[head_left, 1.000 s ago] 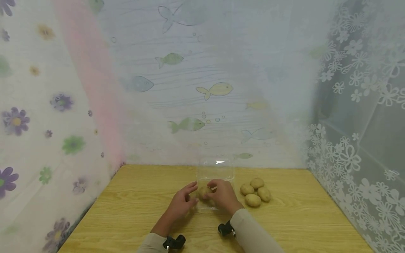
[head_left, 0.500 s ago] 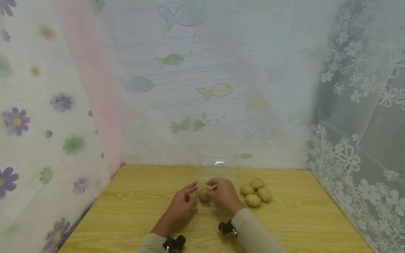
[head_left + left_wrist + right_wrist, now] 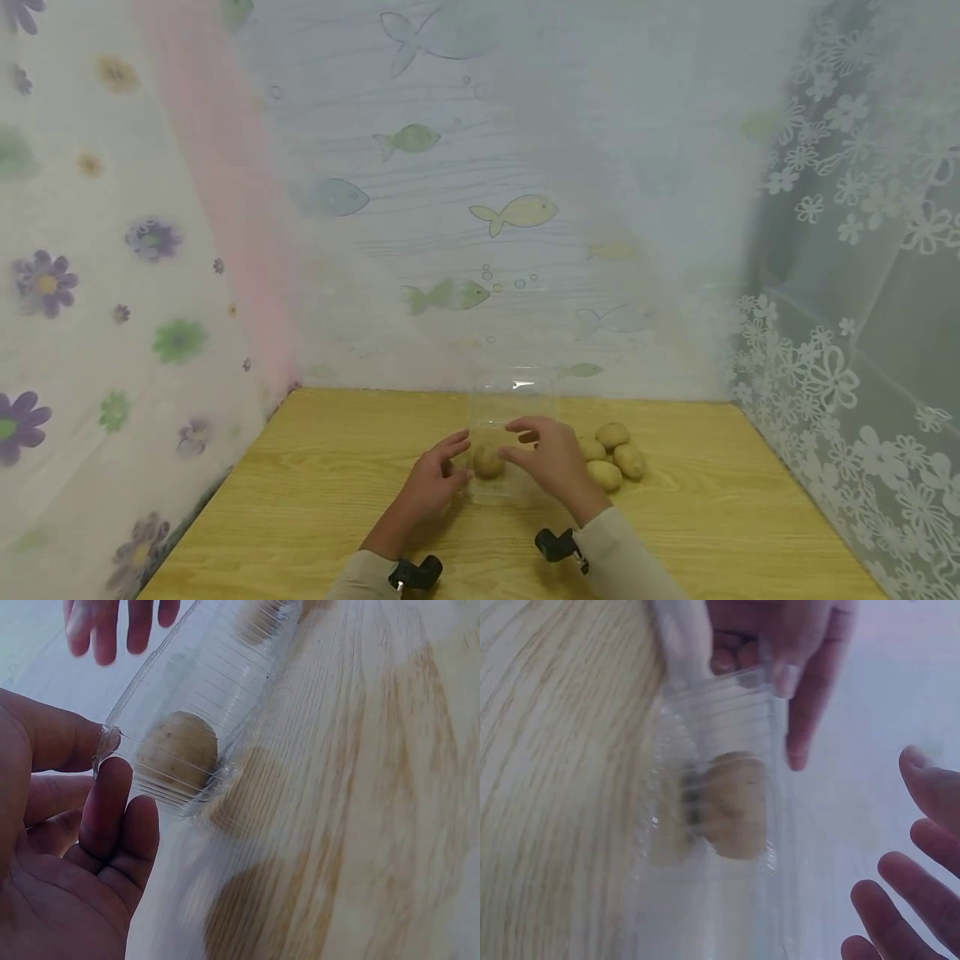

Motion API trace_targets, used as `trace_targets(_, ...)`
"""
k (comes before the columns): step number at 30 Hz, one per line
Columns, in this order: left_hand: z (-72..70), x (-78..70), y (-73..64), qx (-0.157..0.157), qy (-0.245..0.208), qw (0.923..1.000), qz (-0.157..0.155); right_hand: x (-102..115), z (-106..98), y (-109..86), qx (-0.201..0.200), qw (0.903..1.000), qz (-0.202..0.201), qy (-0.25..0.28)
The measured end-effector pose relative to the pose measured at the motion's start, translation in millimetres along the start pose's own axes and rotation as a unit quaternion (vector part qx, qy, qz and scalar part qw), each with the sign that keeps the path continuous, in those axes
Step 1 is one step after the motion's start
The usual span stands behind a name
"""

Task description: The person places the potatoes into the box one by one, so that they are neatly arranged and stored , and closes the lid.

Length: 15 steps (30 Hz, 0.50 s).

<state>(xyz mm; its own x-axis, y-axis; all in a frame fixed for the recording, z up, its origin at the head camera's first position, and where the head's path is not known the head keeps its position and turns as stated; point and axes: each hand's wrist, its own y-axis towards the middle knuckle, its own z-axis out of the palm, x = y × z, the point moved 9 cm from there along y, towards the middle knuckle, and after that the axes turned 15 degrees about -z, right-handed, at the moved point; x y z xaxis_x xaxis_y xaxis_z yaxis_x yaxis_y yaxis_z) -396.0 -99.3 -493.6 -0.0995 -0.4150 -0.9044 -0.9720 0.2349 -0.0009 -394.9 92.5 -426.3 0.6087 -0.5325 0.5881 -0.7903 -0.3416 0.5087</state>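
A clear plastic clamshell container (image 3: 491,495) sits on the table with its lid (image 3: 513,400) raised at the back. Inside its left part lies a potato (image 3: 487,463), seen through the ribbed wall in both wrist views. My left hand (image 3: 433,482) pinches the container's near left corner between thumb and finger, as the left wrist view shows. Over the container's right side is my right hand (image 3: 557,467), fingers spread and holding nothing; the right wrist view shows its fingertips (image 3: 870,896) apart from the container. Another potato (image 3: 259,619) shows through the far wall; whether it lies inside, I cannot tell.
Several loose potatoes (image 3: 628,461) lie grouped on the wooden table (image 3: 712,500) right of the container, partly behind my right hand. Printed sheets with fish (image 3: 528,211) and flowers (image 3: 45,283) stand behind and beside the table.
My right hand has let go of the potato in the container and moved right, away from it. The left hand stays at the container's corner.
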Motion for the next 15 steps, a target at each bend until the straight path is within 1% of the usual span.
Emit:
trace_targets(6,1.2,-2.1,-0.5,0.003,0.007,0.9999,0.007,1.5,-19.8,-8.6,-0.016,0.9998,0.012,-0.01)
trace_targets(13,-0.1,-3.8,-1.5,0.001,-0.017,0.9999,0.003,-8.4,-41.2,-21.2,-0.035,0.999,0.007,-0.026)
trace_targets(15,-0.4,-3.9,-2.3,0.002,-0.015,0.9999,0.001,-11.2,-47.9,-25.0,-0.041,0.9986,0.008,-0.032)
